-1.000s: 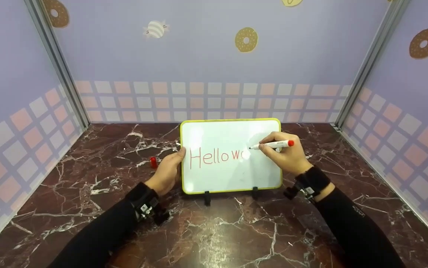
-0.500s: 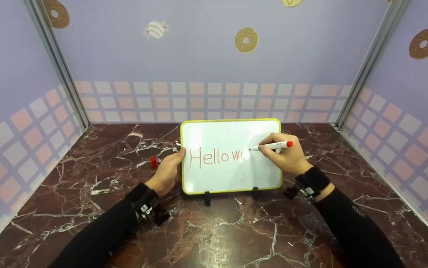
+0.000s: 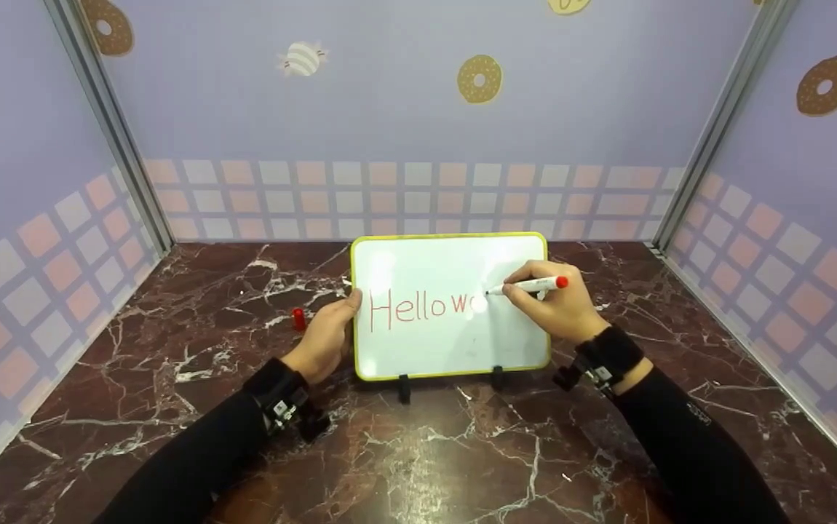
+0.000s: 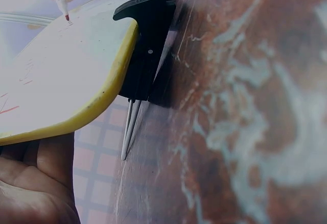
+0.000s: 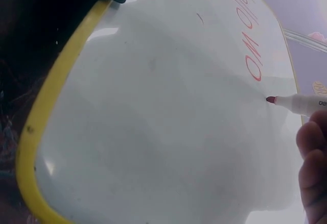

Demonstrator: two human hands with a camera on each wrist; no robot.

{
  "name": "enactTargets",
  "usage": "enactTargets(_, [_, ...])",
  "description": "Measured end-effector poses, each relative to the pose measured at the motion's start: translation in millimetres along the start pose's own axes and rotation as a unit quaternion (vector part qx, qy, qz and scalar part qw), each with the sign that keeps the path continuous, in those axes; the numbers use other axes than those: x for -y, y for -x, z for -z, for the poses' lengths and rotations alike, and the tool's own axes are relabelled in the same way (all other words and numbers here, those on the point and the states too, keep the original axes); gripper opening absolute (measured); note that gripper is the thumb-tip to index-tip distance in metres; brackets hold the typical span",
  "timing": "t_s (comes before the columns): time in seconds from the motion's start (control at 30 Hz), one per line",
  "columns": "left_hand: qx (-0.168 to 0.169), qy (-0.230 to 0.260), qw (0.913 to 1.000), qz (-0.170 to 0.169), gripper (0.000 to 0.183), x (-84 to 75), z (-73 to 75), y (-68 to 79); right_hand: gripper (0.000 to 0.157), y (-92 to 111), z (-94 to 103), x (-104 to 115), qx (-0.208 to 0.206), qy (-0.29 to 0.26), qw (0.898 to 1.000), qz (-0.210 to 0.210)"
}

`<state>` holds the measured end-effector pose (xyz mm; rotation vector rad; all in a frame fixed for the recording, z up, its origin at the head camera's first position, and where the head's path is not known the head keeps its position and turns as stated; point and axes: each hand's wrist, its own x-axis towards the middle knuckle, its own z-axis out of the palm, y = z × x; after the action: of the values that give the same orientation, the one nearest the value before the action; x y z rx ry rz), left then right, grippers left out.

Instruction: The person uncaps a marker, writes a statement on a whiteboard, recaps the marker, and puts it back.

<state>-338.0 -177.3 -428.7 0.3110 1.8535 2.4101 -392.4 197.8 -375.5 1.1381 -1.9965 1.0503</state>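
A small whiteboard (image 3: pixel 447 342) with a yellow rim leans upright on a stand with black clips (image 4: pixel 145 45). Red handwriting (image 3: pixel 407 307) on it reads "Hello wo", clear in the right wrist view. My left hand (image 3: pixel 324 338) grips the board's left edge, thumb at the front and fingers behind. Between the thumb and fingers of my right hand (image 3: pixel 560 302) is a white marker (image 3: pixel 535 284) with a red end. Its red tip (image 5: pixel 271 100) is at the board surface just past the "o"; whether it touches I cannot tell. A red marker cap (image 3: pixel 298 319) stands on the table, left of the board.
The dark red marbled table (image 3: pixel 418 451) extends on all sides of the board. Patterned lilac walls (image 3: pixel 389 109) enclose the back and both sides, with metal posts (image 3: pixel 116 138) at the corners.
Almost nothing differs. The marker has tilted or shifted very slightly to the left in my right hand; my left hand keeps its grip on the board, and the writing looks the same.
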Motion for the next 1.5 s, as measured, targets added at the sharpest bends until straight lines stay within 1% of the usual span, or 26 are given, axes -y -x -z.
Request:
enactTargets(0.27, [0.001, -0.014, 0.9999, -0.004, 0.059, 0.5, -0.4, -0.1, 0.016, -0.1, 0.1, 1.6, 0.010, -0.014, 1.000, 0.004])
enactTargets(0.53, [0.009, -0.013, 0.9999, -0.004, 0.062, 1.5, -0.6, -0.5, 0.015, 3.0, -0.1, 0.7, 0.033, -0.030, 0.999, -0.011])
enactTargets(0.73, [0.012, -0.007, 0.9999, -0.003, 0.061, 1.6, -0.4, -0.7, 0.016, 3.6, -0.2, 0.9, 0.040, -0.038, 0.998, -0.014])
enactTargets(0.97, [0.022, -0.018, 0.9996, -0.001, 0.059, 2.4, 2.6, 2.6, 0.018, 6.0, -2.5, -0.3, 0.053, -0.047, 0.997, -0.021])
enactTargets(1.2, [0.023, -0.016, 0.9996, -0.001, 0.061, 2.3, 4.3, 1.8, 0.017, 5.6, -3.9, 1.0, 0.057, -0.044, 0.997, -0.035])
enactTargets(1.43, [0.016, -0.027, 0.9995, -0.004, 0.061, 0.1, 2.7, 1.4, 0.015, 2.9, -1.1, 1.2, 0.052, -0.047, 0.997, -0.017])
enactTargets(1.5, [0.014, -0.022, 0.9996, -0.007, 0.062, 0.4, 2.0, 1.2, 0.015, 2.5, -0.3, 1.1, 0.047, -0.051, 0.998, -0.015])
